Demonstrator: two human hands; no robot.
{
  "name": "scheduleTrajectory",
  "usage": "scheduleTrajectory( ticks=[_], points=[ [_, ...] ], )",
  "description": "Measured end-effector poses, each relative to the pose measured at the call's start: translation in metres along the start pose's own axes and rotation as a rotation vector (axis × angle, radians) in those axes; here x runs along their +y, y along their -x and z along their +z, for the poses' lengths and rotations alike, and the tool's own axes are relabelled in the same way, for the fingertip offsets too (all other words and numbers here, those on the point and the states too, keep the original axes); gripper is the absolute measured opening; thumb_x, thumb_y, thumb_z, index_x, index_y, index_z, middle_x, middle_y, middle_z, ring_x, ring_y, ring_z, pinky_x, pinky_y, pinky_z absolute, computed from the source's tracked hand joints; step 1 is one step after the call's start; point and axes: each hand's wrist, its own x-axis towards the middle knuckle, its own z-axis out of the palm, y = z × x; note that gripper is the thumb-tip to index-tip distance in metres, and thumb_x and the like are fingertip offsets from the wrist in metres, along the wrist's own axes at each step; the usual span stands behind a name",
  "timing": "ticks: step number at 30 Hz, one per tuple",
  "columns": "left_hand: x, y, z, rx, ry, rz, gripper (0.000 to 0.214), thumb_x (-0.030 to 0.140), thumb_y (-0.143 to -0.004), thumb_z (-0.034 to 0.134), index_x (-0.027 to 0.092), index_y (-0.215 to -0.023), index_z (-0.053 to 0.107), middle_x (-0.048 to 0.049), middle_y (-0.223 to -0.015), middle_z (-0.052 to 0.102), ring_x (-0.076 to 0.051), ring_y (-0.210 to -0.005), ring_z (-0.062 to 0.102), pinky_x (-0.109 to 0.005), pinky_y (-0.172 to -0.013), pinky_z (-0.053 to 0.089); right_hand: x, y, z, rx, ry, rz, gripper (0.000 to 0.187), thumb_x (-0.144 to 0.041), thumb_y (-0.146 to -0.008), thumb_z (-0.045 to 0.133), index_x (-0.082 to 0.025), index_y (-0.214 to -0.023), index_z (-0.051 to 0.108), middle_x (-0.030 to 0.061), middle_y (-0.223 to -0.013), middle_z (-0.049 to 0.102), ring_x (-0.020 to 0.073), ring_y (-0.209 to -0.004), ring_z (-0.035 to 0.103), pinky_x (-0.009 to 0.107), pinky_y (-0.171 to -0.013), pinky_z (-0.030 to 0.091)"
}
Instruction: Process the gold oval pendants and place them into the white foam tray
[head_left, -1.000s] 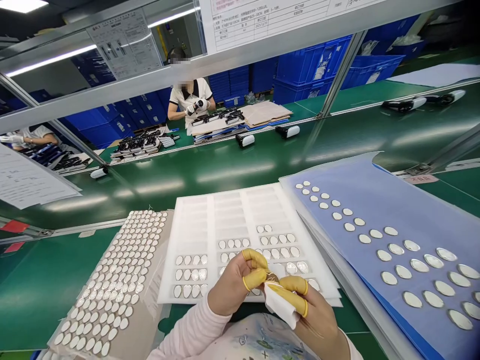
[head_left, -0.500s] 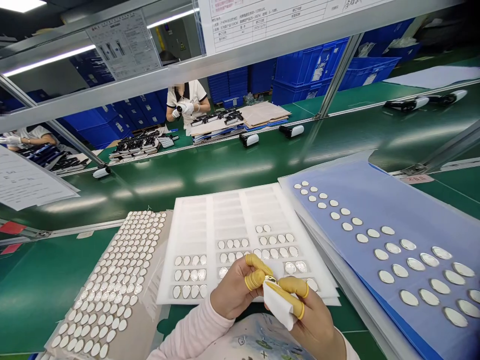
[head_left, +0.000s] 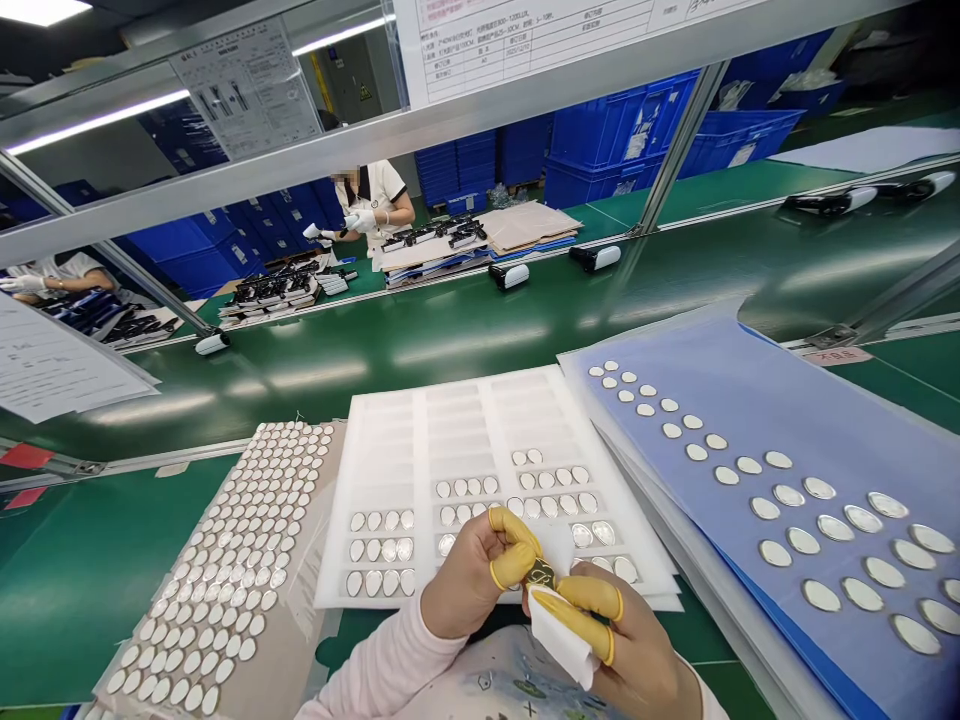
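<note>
Pinching a small dark disc with gold lines point(head_left: 541, 572), thumb and forefinger of the left hand point(head_left: 461, 580) nearly meeting around its edge, both in yellow finger covers point(head_left: 512, 567). Gripping a folded white cloth point(head_left: 564, 645) in the right hand point(head_left: 637, 630), likewise with hardly any gap between covered fingers, close up to the disc's near side. Leaving unclear the exact contact between cloth and disc. Holding the disc above the near part of a white tray point(head_left: 382, 430), between a brown sheet point(head_left: 319, 560) and a blue sheet point(head_left: 817, 400). Probably wiping or checking the patterned face. Seemingly calling next for a steady left pinch, light cloth pressure and a slight turn of the disc.
</note>
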Motion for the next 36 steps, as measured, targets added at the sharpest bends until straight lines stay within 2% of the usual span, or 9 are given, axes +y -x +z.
scheduleTrajectory(
  ticks=[5,8,12,19,24,27,30,33,36],
  points=[
    [-0.005,0.000,-0.002,-0.009,-0.036,0.009,0.037,0.046,-0.077,0.081,0.017,-0.081,0.058,0.0029,-0.063,0.058,-0.009,-0.044,0.054,-0.020,-0.043,0.040,0.004,0.011,0.008,0.057,-0.009,0.120,0.032,-0.015,-0.097,0.053,-0.022,-0.127,0.063,0.0087,-0.084,0.069,0.0188,-0.062,0.065,0.031,-0.053,0.055],
    [-0.005,0.000,0.001,0.038,-0.068,0.054,0.036,0.045,-0.077,0.081,0.017,-0.080,0.058,0.0022,-0.065,0.058,-0.009,-0.049,0.055,-0.021,-0.048,0.043,0.007,0.018,0.014,0.130,0.071,0.109,0.029,-0.013,-0.091,0.063,-0.021,-0.119,0.066,0.0091,-0.088,0.067,0.0193,-0.067,0.065,0.031,-0.053,0.057],
    [-0.004,0.000,0.005,0.071,-0.101,0.099,0.037,0.045,-0.077,0.081,0.017,-0.079,0.058,0.0013,-0.067,0.059,-0.009,-0.053,0.055,-0.022,-0.052,0.044,0.007,0.024,0.017,0.181,0.132,0.137,0.027,-0.013,-0.090,0.065,-0.022,-0.115,0.068,0.0096,-0.093,0.066,0.0201,-0.072,0.068,0.031,-0.055,0.058],
    [-0.005,0.000,0.004,0.019,-0.096,0.094,0.035,0.045,-0.081,0.078,0.017,-0.082,0.056,0.0008,-0.066,0.061,-0.009,-0.051,0.055,-0.022,-0.050,0.043,0.001,0.008,0.007,0.186,0.240,0.118,0.026,-0.015,-0.087,0.070,-0.020,-0.112,0.067,0.0095,-0.083,0.070,0.0200,-0.066,0.068,0.029,-0.051,0.056],
    [-0.003,0.001,0.001,0.000,-0.086,0.074,0.036,0.044,-0.081,0.078,0.017,-0.082,0.054,0.0009,-0.068,0.061,-0.008,-0.051,0.054,-0.019,-0.047,0.042,0.000,0.000,-0.011,0.175,0.041,0.186,0.002,-0.025,-0.093,0.067,-0.023,-0.092,0.067,0.0061,-0.071,0.067,0.0174,-0.053,0.061,0.029,-0.043,0.049],
    [-0.002,0.000,0.000,0.021,-0.094,0.094,0.038,0.046,-0.082,0.077,0.017,-0.080,0.052,0.0003,-0.070,0.061,-0.007,-0.051,0.053,-0.019,-0.046,0.042,0.001,0.003,-0.014,0.263,-0.065,0.273,0.009,-0.027,-0.092,0.067,-0.023,-0.084,0.066,0.0054,-0.069,0.064,0.0178,-0.052,0.058,0.029,-0.042,0.048],
    [-0.002,0.000,0.000,0.034,-0.094,0.102,0.039,0.046,-0.081,0.077,0.017,-0.079,0.051,0.0008,-0.072,0.060,-0.007,-0.052,0.054,-0.019,-0.046,0.042,0.001,0.004,-0.011,0.342,-0.090,0.356,0.012,-0.021,-0.090,0.068,-0.024,-0.078,0.064,0.0047,-0.071,0.062,0.0172,-0.053,0.056,0.029,-0.043,0.048],
    [-0.001,0.001,0.002,0.044,-0.106,0.100,0.040,0.048,-0.081,0.077,0.017,-0.079,0.052,0.0010,-0.071,0.059,-0.007,-0.052,0.053,-0.019,-0.046,0.042,-0.002,-0.001,-0.004,0.310,-0.142,0.368,0.012,-0.019,-0.091,0.065,-0.024,-0.081,0.067,0.0051,-0.073,0.063,0.0177,-0.054,0.058,0.029,-0.045,0.049],
    [0.003,0.002,0.005,0.040,-0.133,0.113,0.039,0.048,-0.081,0.077,0.017,-0.081,0.054,0.0007,-0.070,0.059,-0.008,-0.052,0.053,-0.020,-0.047,0.043,-0.005,-0.005,0.004,0.216,-0.181,0.316,0.013,-0.021,-0.096,0.060,-0.024,-0.096,0.072,0.0077,-0.081,0.066,0.0193,-0.060,0.064,0.030,-0.049,0.054]
  ],
)
